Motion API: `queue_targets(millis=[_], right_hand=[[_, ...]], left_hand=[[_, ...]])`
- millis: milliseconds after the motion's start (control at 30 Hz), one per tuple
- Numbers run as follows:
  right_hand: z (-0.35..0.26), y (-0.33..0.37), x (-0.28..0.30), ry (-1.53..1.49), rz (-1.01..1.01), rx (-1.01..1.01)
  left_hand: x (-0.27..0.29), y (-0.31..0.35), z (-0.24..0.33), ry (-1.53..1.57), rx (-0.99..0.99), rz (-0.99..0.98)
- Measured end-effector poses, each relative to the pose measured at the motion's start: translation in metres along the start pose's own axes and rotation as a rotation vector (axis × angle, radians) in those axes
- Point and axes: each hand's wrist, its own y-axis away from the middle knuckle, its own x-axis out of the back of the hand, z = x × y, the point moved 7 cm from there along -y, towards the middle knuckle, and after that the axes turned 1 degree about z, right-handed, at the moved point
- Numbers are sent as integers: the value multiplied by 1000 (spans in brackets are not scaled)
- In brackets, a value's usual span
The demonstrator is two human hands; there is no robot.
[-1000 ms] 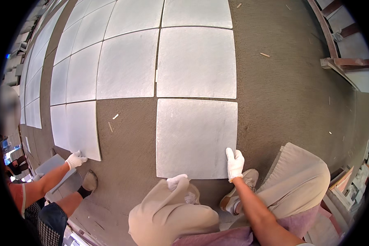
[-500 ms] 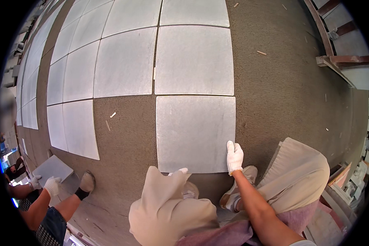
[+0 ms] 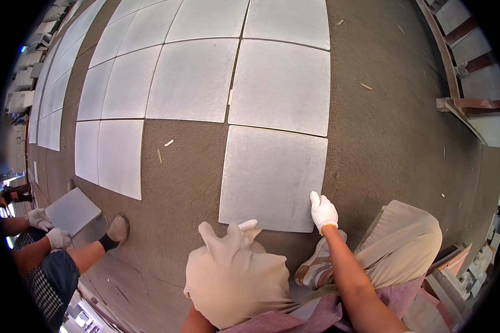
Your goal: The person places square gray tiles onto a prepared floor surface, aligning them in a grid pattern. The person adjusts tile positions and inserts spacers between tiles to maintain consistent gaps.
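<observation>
In front of me a large square grey tile (image 3: 275, 175) lies on the rough grey-brown bedding, a narrow joint away from the tile beyond it (image 3: 280, 86). White-gloved, my right hand (image 3: 324, 212) grips this tile at the near part of its right edge, thumb on top and the other fingers largely hidden. My left hand (image 3: 249, 225), also gloved, is at the near edge; a thumb or finger shows on the tile, while my beige-clad knee (image 3: 236, 277) covers the rest of the hand.
Rows of laid tiles (image 3: 191, 77) stretch away at left. Small pale slivers (image 3: 169, 143) dot the bedding (image 3: 178, 177). Another person's gloved hands (image 3: 59, 238) hold a grey slab (image 3: 74, 212) at lower left. A wooden frame (image 3: 475, 104) stands at far right.
My view has shifted and turned slightly, so the tiles appear farther right. Both my hands remain at the same tile. The other person's nearer hand has moved down to the slab's near edge.
</observation>
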Motion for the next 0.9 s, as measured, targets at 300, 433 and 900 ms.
queue_targets(millis=[300,433,900], right_hand=[[13,-3,-6,-87,-8,-10],[20,18,1,-134,41,-33],[83,34,15,-492,174,-6]], left_hand=[[-49,-21,36,12,-118,-129],[-9,-12,16,13,-118,-83],[45,-9,-5,-88,-135,-59]])
